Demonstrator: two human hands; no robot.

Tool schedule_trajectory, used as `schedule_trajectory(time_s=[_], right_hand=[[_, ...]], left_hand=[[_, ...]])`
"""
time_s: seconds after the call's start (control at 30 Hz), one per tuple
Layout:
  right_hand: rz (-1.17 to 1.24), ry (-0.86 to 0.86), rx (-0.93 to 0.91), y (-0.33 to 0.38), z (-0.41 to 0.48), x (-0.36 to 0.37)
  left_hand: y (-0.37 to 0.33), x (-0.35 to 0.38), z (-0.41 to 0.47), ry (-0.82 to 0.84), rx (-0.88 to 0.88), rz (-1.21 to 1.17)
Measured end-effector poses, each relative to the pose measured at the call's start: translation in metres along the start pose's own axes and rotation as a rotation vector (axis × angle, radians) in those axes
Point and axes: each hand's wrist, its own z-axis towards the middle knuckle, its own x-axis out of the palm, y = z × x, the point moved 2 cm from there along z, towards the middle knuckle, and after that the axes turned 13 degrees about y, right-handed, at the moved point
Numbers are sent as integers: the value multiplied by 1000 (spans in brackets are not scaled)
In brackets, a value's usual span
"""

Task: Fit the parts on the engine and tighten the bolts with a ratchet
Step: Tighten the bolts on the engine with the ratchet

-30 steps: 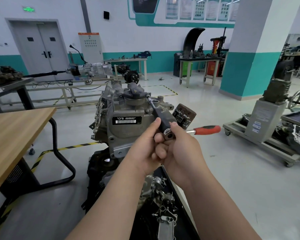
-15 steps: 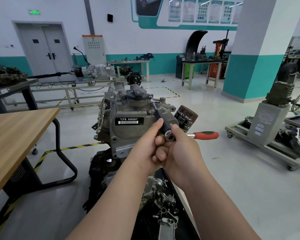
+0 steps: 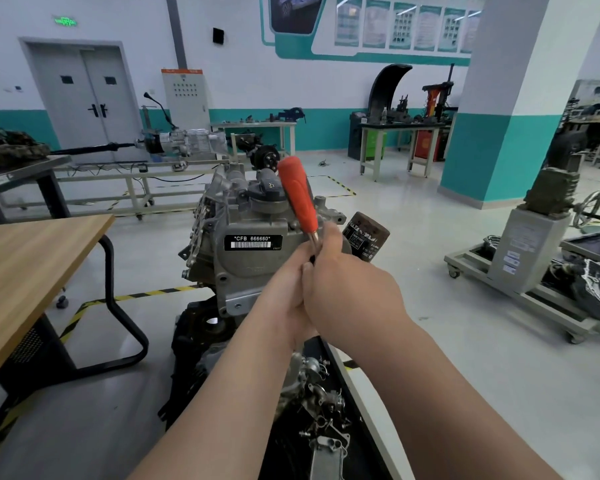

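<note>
1. Loose metal parts point(image 3: 323, 407) lie nearest, at 6 o'clock below the hands, untouched
2. The left hand point(image 3: 281, 292) and right hand point(image 3: 347, 289) are pressed together in front of the engine point(image 3: 243, 268)
3. The right hand is wrapped round the bare metal shank of the ratchet point(image 3: 298, 202), thumb uppermost. The left hand is closed in against the right from 9 o'clock, and whether its fingers hold the tool cannot be told, as they are hidden
4. The ratchet's long axis stands nearly upright. The orange grip rises from the hands toward 12 o'clock, leaning a little to 11, and is held by neither hand, while the working end is hidden beneath them
5. The right hand is judged the nearer to the orange grip, so a slide up that axis is likely called for before any swing
6. The engine is spread just behind, from 9 to 12 o'clock of the hands, and the bolt being worked cannot be seen
7. A dark oil filter point(image 3: 368, 239) is seen on the engine's side at 2 o'clock, near the right thumb, and might be struck by a swing that way
</note>
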Motion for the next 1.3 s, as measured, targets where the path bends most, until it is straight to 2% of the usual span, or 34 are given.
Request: schedule_trajectory(time_s=[0.07,0.13,0.27,0.33,0.53,0.67,0.83,1.13,1.2,1.3], right_hand=[[103,-14,-13,-3,2,3],[326,5,-47,-5,1,5],[1186,64,53,-8,3,15],[1466,88,122,-6,2,20],[2085,156,108,-1,-4,16],[2335,170,126,2,-5,16],[2374,164,140,3,-5,20],[2025,172,136,-7,-4,15],[1853,158,146,-11,-2,14],[1348,119,149,-17,-1,7]], left_hand=[[-2,0,-1,4,14,29],[-2,-2,-1,-12,29,15],[1,0,-3,-121,58,-9],[1,-2,-1,-133,66,4],[-2,-6,-3,-76,66,44],[-1,-8,-1,17,48,38],[0,-8,-2,-10,20,58],[4,-6,6,-32,94,24],[6,-6,8,-43,97,33],[7,-7,11,-83,93,37]])
